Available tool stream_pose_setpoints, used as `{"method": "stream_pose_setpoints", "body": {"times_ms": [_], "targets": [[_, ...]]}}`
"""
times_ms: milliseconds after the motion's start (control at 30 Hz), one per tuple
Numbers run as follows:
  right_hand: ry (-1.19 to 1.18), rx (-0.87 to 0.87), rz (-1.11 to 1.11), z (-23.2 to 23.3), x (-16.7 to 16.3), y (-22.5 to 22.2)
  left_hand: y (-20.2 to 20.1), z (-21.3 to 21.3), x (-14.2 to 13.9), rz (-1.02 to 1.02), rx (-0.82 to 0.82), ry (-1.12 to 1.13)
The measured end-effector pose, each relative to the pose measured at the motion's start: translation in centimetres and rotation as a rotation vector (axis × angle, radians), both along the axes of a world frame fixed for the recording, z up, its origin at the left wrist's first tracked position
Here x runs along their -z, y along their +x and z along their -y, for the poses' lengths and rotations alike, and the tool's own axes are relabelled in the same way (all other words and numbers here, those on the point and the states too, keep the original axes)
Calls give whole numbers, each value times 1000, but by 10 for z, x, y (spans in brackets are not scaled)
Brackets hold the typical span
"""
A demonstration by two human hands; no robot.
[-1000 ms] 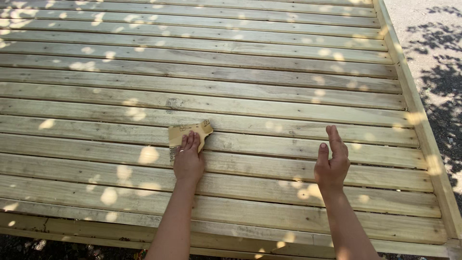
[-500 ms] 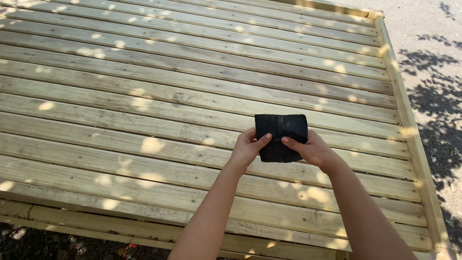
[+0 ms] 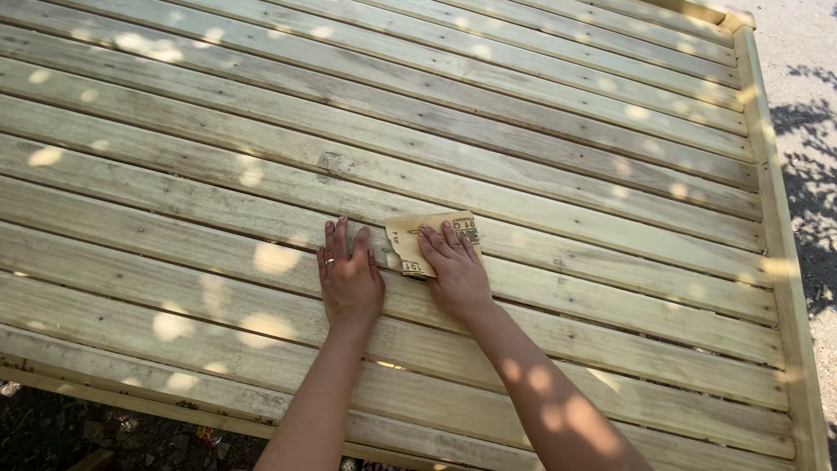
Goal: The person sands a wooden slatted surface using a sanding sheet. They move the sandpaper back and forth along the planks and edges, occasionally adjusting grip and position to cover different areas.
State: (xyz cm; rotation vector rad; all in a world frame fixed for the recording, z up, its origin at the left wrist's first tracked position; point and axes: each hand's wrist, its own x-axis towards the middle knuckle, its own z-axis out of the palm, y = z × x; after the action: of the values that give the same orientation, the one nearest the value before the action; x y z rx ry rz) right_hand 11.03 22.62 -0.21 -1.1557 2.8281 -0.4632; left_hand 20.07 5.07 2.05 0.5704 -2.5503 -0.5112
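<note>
A tan sheet of sandpaper (image 3: 410,240) lies flat on a pale wooden slat panel (image 3: 523,131). My right hand (image 3: 453,272) presses down on it with the fingers spread over the paper. My left hand (image 3: 349,277) rests flat on the slat just left of the sandpaper, fingers together, a ring on one finger, holding nothing. Both forearms reach in from the bottom edge of the view.
The slatted panel fills most of the view, with narrow gaps between boards and dappled sunlight. Its raised wooden rim (image 3: 785,288) runs down the right side. Pale gravel ground (image 3: 806,78) lies beyond it, and dark soil (image 3: 70,427) shows at the lower left.
Half a second ago both hands held the sandpaper up, dark side showing. Now it lies tan side up on the slats under my right hand, and my left hand is flat beside it.
</note>
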Motion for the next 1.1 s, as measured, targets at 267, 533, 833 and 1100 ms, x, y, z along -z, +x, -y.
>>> {"method": "stream_pose_setpoints", "body": {"times_ms": [267, 533, 833, 1100], "targets": [[309, 5, 28, -114, -63, -44, 4, 5, -6, 130, -69, 55], [271, -180, 43, -77, -55, -70, -5, 4, -11, 259, -62, 35], [195, -276, 3, -2, -47, -58, 1, 11, -4, 150, -182, -5], [473, -53, -39, -251, -62, -58, -5, 6, -1, 228, -173, -38]]}}
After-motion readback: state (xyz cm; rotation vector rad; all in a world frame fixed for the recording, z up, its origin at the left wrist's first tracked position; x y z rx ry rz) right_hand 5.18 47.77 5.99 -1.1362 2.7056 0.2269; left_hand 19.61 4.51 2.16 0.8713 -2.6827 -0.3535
